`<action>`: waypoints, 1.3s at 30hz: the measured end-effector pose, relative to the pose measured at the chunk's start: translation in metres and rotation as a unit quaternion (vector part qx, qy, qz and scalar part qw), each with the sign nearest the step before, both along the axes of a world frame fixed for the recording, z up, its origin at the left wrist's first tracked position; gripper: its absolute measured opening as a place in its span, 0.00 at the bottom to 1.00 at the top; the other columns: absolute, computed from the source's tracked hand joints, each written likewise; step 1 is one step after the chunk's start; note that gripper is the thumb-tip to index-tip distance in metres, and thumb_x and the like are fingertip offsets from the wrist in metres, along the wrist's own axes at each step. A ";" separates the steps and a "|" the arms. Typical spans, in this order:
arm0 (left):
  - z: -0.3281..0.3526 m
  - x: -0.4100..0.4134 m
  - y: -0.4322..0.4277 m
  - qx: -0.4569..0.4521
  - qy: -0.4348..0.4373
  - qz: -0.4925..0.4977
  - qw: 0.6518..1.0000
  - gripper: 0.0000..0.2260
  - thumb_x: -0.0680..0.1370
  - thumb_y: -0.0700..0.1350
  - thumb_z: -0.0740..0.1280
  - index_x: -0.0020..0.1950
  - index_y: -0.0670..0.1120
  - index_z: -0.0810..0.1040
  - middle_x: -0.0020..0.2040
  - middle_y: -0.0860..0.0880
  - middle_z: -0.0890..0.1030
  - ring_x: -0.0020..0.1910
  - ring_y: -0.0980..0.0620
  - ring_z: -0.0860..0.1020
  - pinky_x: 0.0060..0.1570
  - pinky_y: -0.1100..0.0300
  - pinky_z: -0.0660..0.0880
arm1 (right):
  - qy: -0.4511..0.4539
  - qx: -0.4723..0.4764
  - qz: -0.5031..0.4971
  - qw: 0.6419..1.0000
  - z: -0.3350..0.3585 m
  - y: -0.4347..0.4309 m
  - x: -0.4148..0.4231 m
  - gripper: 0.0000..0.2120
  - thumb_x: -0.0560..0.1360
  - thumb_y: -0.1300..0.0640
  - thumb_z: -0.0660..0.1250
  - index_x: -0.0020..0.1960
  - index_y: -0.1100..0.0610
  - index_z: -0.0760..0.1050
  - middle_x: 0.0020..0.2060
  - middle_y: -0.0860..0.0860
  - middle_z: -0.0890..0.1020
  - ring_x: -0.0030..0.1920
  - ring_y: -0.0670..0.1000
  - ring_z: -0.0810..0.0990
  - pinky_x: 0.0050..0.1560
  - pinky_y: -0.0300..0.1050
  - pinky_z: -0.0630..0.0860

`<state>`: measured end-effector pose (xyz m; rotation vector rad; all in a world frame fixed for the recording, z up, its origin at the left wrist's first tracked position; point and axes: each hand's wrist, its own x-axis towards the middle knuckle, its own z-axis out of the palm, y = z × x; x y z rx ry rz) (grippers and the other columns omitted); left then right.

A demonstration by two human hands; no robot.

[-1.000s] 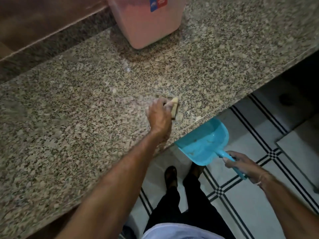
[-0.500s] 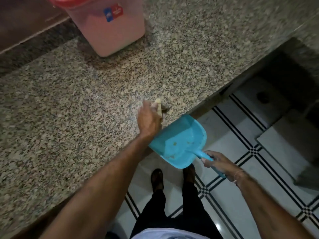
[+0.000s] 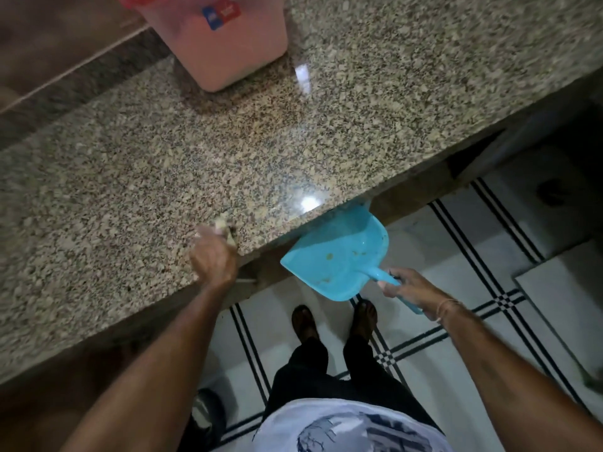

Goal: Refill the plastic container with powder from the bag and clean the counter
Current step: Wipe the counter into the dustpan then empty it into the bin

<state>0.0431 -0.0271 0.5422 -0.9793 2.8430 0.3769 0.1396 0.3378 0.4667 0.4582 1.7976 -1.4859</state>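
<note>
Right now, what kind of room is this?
Probably a home kitchen: a speckled stone counter, a pink container standing on it, and a tiled floor below. A blue dustpan is held at the counter's edge.

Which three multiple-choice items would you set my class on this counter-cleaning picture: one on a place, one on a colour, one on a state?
1. Where is the light blue plastic dustpan held relative to the speckled granite counter?
A. On top of it
B. Just below its front edge
C. Flat on the floor

2. What colour is the body of the plastic container at the back of the counter?
A. Pink
B. Green
C. Black

3. While the left hand holds a small pale object on the counter, what is the right hand doing?
A. Hanging empty
B. Gripping the dustpan's handle
C. Pressing flat on the counter

Answers: 1 B, the pan's mouth tucks under the edge; 2 A, its walls are pink; 3 B, its fingers curl round the blue handle.
</note>
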 end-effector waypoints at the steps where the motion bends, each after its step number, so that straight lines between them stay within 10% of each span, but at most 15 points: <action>1: 0.002 -0.007 0.019 0.016 0.005 0.005 1.000 0.13 0.83 0.48 0.66 0.61 0.41 0.70 0.45 0.45 0.77 0.31 0.55 0.68 0.27 0.61 0.62 | -0.005 -0.002 0.004 1.000 -0.002 0.002 0.000 0.06 0.80 0.56 0.70 0.54 0.57 0.80 0.41 0.48 0.78 0.43 0.47 0.76 0.46 0.40 0.72; 11: 0.012 -0.062 0.119 0.166 0.038 -0.086 0.982 0.10 0.86 0.47 0.59 0.61 0.41 0.70 0.49 0.49 0.77 0.37 0.55 0.72 0.35 0.58 0.72 | 0.004 -0.031 -0.013 0.999 -0.002 0.015 0.000 0.06 0.79 0.57 0.71 0.55 0.57 0.81 0.41 0.48 0.78 0.42 0.44 0.77 0.46 0.38 0.74; 18: -0.002 -0.046 0.095 0.115 0.095 -0.284 0.947 0.13 0.86 0.50 0.57 0.49 0.43 0.73 0.44 0.47 0.75 0.40 0.52 0.71 0.38 0.59 0.65 | 0.010 -0.017 -0.027 0.999 -0.005 -0.009 -0.004 0.04 0.78 0.56 0.72 0.51 0.56 0.81 0.39 0.50 0.78 0.41 0.47 0.76 0.44 0.41 0.74; 28: -0.007 -0.019 0.091 0.025 0.040 -0.423 0.905 0.16 0.81 0.47 0.69 0.68 0.46 0.75 0.54 0.46 0.76 0.51 0.49 0.70 0.49 0.55 0.70 | 0.052 0.012 -0.012 0.998 -0.008 -0.076 -0.004 0.06 0.76 0.54 0.73 0.43 0.52 0.77 0.34 0.45 0.76 0.36 0.46 0.74 0.40 0.43 0.70; 39: 0.001 -0.027 0.085 0.101 0.054 -0.407 0.906 0.09 0.81 0.49 0.64 0.50 0.45 0.79 0.46 0.47 0.80 0.42 0.49 0.79 0.39 0.56 0.79 | 0.055 0.025 0.010 0.998 0.006 -0.080 -0.003 0.06 0.76 0.54 0.71 0.42 0.52 0.75 0.36 0.48 0.75 0.38 0.47 0.73 0.40 0.44 0.70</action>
